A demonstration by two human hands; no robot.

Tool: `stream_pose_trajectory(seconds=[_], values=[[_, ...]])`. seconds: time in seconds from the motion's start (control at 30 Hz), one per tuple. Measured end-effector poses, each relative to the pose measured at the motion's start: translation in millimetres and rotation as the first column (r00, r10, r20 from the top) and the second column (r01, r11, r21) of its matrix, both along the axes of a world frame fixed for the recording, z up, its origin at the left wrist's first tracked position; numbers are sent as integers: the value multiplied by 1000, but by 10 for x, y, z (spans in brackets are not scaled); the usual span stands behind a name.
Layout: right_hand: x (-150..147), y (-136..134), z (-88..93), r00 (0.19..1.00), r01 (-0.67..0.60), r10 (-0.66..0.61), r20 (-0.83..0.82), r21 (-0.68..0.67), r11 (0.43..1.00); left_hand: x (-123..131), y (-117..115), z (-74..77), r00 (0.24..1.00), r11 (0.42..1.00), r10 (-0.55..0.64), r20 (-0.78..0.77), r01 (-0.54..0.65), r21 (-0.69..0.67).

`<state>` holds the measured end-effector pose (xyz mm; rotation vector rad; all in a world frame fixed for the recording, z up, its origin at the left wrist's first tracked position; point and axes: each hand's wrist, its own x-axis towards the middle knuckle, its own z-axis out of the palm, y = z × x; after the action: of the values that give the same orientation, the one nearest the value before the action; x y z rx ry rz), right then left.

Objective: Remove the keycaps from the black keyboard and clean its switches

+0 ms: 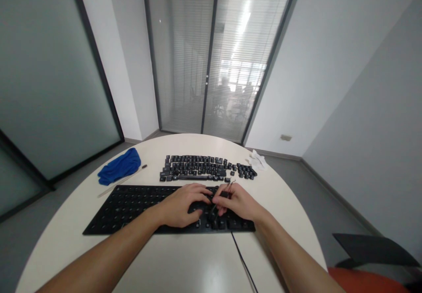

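Observation:
A black keyboard (132, 209) lies across the table, many of its keys stripped of their caps. On its middle-right part rests my left hand (184, 205), palm down, fingers stretched and apart. My right hand (240, 200) pinches a thin metal tool (230, 186), its lower end pointing down at the keys by my left fingertips. I cannot make out the tool's exact kind. Some caps sit on the keyboard's lower right (235, 223). Behind the keyboard, loose black keycaps (194, 166) are laid out in rows, with a smaller group (245, 171) to the right.
The round white table (184, 262) carries a crumpled blue cloth (120, 166) and a thin stick brush (127, 179) at the left. A crumpled white tissue (258, 160) lies back right. The keyboard's cable (243, 262) runs toward me. A chair (362, 280) stands at the right.

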<state>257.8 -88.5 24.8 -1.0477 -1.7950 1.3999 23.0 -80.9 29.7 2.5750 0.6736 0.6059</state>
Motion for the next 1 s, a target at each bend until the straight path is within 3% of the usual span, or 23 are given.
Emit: stream_pose_trajectory(seconds=[0.17, 0.47, 0.7, 1.0], values=[[49, 81, -5, 992, 116, -114, -45, 39, 993, 19, -8, -19, 998, 1000, 16, 56, -16, -14], [-49, 56, 2, 978, 152, -141, -153, 61, 986, 53, 72, -160, 978, 984, 169, 126, -160, -73], [47, 136, -16, 953, 237, -209, -221, 111, 965, 56, 100, -162, 949, 961, 267, 168, -250, -116], [46, 104, -21, 969, 198, -180, -167, 98, 975, 71, 101, -134, 910, 925, 370, 187, -341, -168]])
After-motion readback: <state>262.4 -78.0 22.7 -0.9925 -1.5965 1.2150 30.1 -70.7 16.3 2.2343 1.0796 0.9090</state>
